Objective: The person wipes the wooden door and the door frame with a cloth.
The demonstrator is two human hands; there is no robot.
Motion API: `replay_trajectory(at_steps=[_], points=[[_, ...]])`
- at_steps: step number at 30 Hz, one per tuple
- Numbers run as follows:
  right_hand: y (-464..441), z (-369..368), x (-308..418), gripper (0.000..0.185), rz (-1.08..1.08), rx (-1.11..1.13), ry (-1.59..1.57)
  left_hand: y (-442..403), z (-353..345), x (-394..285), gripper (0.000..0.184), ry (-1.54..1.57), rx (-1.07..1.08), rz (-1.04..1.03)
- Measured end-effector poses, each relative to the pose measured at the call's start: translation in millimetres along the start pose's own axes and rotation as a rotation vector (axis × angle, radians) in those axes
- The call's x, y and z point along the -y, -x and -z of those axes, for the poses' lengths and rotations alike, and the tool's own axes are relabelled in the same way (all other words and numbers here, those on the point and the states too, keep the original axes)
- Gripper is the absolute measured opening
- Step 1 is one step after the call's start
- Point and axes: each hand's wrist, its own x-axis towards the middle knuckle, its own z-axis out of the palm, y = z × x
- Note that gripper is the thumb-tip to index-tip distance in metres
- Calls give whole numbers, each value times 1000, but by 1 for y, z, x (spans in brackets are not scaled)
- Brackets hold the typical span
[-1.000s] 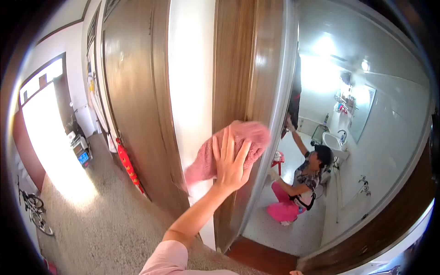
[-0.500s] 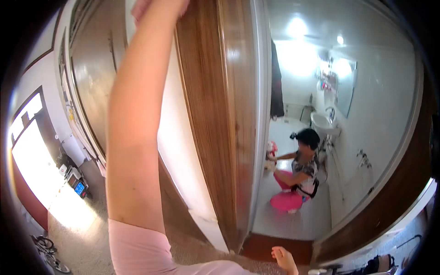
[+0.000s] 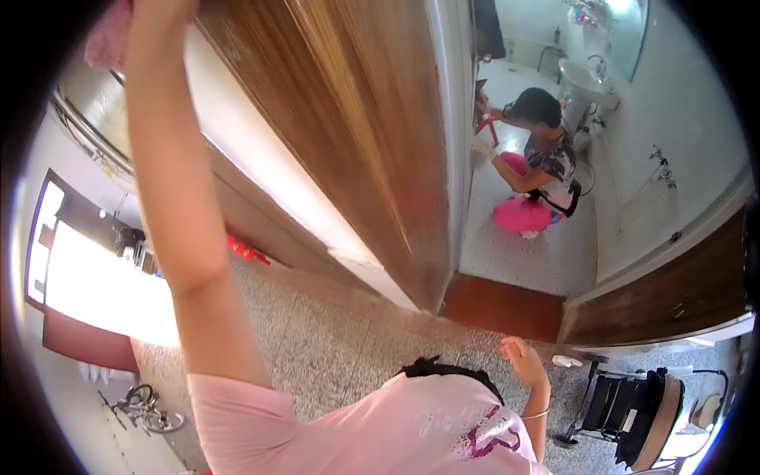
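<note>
My left arm stretches up along the left side of the wooden door frame. At the top edge of the view, my left hand [image 3: 165, 9] is partly cut off, closed on a pink cloth [image 3: 108, 38] that hangs out to its left. The wooden panel [image 3: 332, 134] of the frame stands just right of that hand. Low on the right, my right hand [image 3: 524, 361] hangs beside my pink shirt, fingers loosely apart and holding nothing, with a bangle at the wrist.
Through the doorway, a person [image 3: 540, 154] in pink trousers squats on the bathroom floor, near a washbasin [image 3: 582, 75]. A reddish-brown threshold [image 3: 503, 309] crosses the entry. A folded stroller [image 3: 633, 412] stands at lower right, a small bicycle [image 3: 146, 408] at lower left.
The view has tilted downward, showing more of my shirt and the floor. My left hand with the cloth now sits further left in view. The squatting person's arms have shifted slightly.
</note>
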Motion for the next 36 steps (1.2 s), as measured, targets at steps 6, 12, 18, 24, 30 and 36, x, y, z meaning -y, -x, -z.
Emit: replay_trajectory(at_steps=[6, 12, 18, 24, 30, 36], points=[[-11, 16, -11, 27, -10, 31, -58, 130, 6, -49, 41, -110, 61, -77], [-11, 14, -6, 28, 7, 98, -5, 309, 28, -179, 31, 82, 138, 224], [0, 3, -25, 29, 6, 109, -63, 483, 84, -296, 29, 137, 403, 354], [18, -15, -45, 29, -90, 126, 20, 490, 155, -340, 31, 456, 1380, 931], [13, -79, -27, 49, -98, 271, -247, 534, 172, -353, 42, 642, 1344, 1769], [-15, -144, 35, 64, -185, 173, -1283, 364, 167, -325, 37, 1519, 1319, 1102]])
